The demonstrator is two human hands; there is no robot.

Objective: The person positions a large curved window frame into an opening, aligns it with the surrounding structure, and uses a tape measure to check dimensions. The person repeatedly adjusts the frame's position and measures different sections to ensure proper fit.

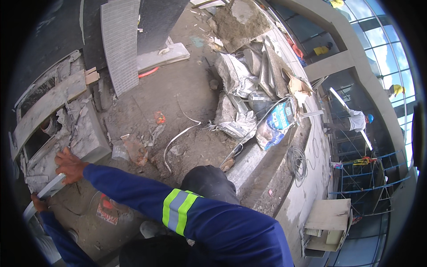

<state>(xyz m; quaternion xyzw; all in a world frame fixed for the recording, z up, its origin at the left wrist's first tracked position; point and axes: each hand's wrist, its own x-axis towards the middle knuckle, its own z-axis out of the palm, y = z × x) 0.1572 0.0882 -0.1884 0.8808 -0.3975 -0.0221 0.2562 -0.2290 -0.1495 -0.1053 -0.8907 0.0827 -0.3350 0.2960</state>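
Observation:
A light-coloured straight bar (54,185), which looks like metal, slants across the lower left. My left hand (39,204) is closed round its nearer part. Over the farther end lies my right hand (71,166), its fingers bent and partly spread, gripping the bar beside a grey, mortar-smeared concrete block (91,133). A thin dark rod or wire (74,122) rises from near my right fingertips along the block. The undersides of both hands are hidden. My right sleeve (133,189) is blue with a reflective band.
Rubble and sacks (242,84) lie beyond my knee (209,180), with a blue-and-white bag (278,120) and coiled cable (297,162). A loose white strap (171,144) crosses the dirt. At right, a person in a blue helmet (357,120) stands near blue scaffolding (369,191).

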